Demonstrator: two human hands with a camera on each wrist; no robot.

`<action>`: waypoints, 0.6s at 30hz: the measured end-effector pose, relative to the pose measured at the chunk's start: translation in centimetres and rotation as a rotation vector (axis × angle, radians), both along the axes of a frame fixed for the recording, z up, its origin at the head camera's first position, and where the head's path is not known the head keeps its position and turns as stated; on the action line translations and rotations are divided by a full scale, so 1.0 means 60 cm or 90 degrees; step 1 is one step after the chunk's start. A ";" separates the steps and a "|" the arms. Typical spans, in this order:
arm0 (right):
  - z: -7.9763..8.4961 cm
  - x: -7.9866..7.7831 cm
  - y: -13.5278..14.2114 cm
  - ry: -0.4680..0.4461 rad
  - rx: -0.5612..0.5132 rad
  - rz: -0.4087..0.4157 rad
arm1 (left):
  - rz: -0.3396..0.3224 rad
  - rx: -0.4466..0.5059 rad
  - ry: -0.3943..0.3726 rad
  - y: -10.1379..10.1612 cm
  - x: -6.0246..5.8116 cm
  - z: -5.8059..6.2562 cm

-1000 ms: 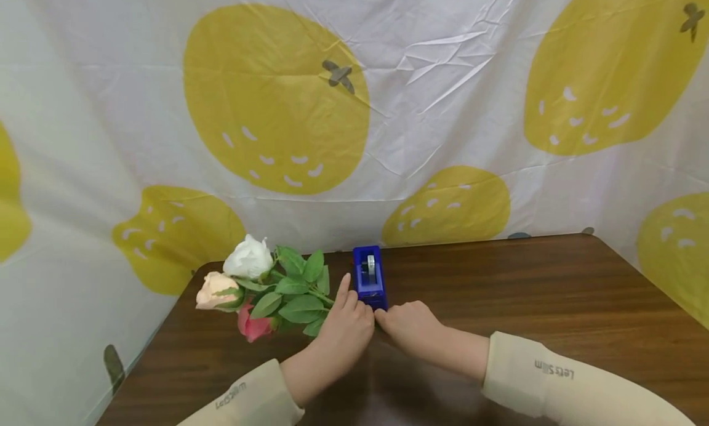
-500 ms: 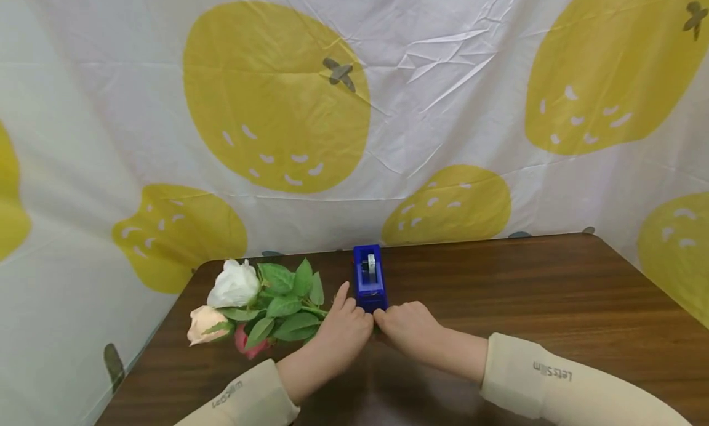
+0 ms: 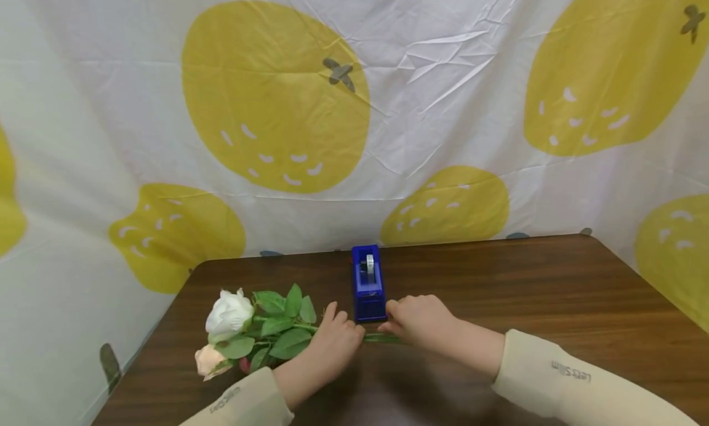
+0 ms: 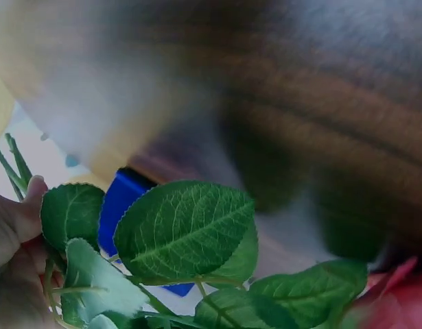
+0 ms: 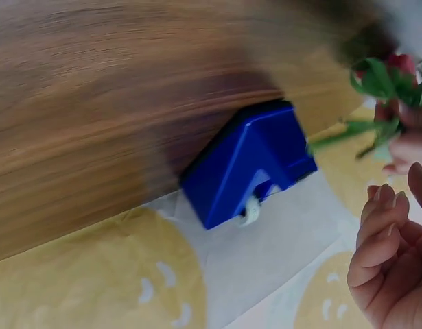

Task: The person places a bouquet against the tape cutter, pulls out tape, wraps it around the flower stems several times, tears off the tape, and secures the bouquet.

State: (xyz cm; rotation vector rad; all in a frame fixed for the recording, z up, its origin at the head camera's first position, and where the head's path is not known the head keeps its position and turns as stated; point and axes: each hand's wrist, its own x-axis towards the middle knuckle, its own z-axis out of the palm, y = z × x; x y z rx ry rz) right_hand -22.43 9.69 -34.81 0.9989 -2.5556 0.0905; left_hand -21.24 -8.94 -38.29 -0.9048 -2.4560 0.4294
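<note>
My left hand grips the green stems of a small bunch of roses. A white rose, a peach rose and a partly hidden pink rose point to the left. Large green leaves fill the lower left wrist view. Bare stem ends stick out to the right of the left hand, toward my right hand. In the right wrist view its fingers are loosely bent, thumb apart, with nothing between them. Just beyond the stems stands a blue tape dispenser holding a roll of tape.
All this is on a dark brown wooden table. Behind it and at both sides hangs a white cloth printed with yellow fruit. The table's back edge runs close behind the dispenser.
The roses and my left hand have come down nearer to me. My right hand has drawn away to the right, so stem ends now show between the hands. The dispenser stays put.
</note>
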 end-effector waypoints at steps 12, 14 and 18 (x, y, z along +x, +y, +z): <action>-0.001 -0.007 0.041 -0.015 -0.037 -0.023 | -0.030 -0.054 -0.004 -0.004 0.000 -0.050; 0.001 -0.008 0.043 -0.023 -0.040 -0.028 | -0.023 -0.051 -0.023 -0.004 -0.001 -0.053; 0.005 -0.010 0.045 -0.036 -0.037 -0.041 | -0.011 -0.062 -0.039 -0.003 0.002 -0.054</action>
